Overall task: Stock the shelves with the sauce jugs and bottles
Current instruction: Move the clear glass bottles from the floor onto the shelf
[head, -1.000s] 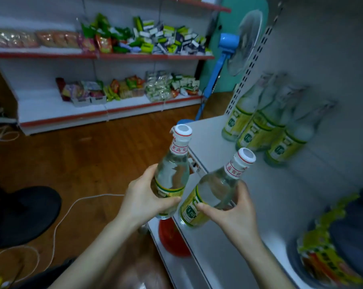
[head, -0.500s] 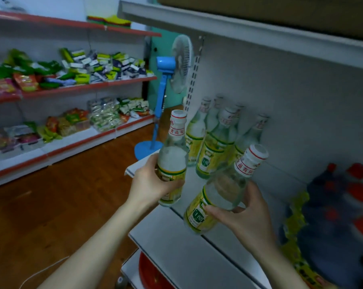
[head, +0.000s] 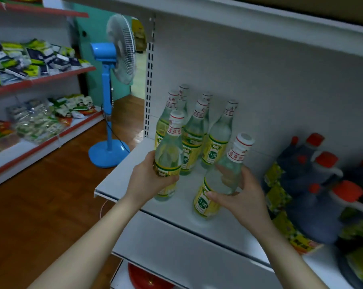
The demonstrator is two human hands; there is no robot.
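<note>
Two clear bottles on the white shelf [head: 118,180], left hand [head: 147,180] gripping one [head: 168,161], right hand [head: 245,197] gripping the other [head: 222,180]

On my left a blue fan [head: 108,90] stands on the brown wood floor [head: 51,195]. Its round white cage is up high and turned sideways. A thin black cord [head: 118,139] hangs down beside its pole. Behind it is a green wall [head: 93,26]. Further left, the top shelf [head: 51,77] has a red edge and a heap of little green, white and dark packets [head: 30,59]. The bottom shelf [head: 26,152] has see-through bags [head: 36,123]. Low down in front of me, a round red thing [head: 143,278] peeks out.
</note>
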